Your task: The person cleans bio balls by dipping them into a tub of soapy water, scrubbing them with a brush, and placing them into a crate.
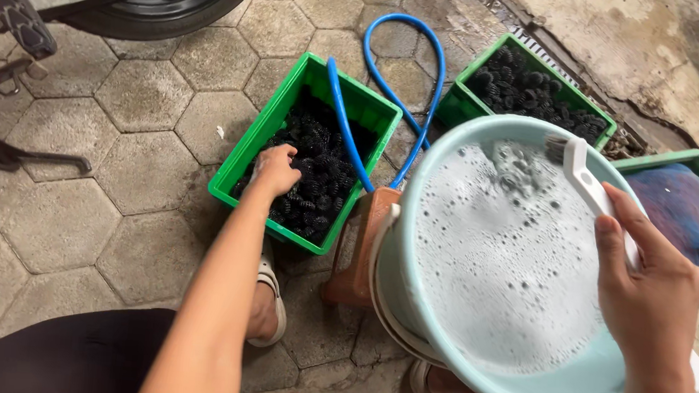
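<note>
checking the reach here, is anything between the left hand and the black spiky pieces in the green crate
Nothing visible does. The left hand already rests on the black spiky pieces inside the green crate. The blue hose dips into the crate to the hand's right, apart from it.

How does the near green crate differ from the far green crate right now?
The near green crate has the left hand reaching into it and a blue hose lying across it; the far green crate has neither. The near one shows whole; the bucket hides part of the far one. Both hold black ribbed pieces.
</note>
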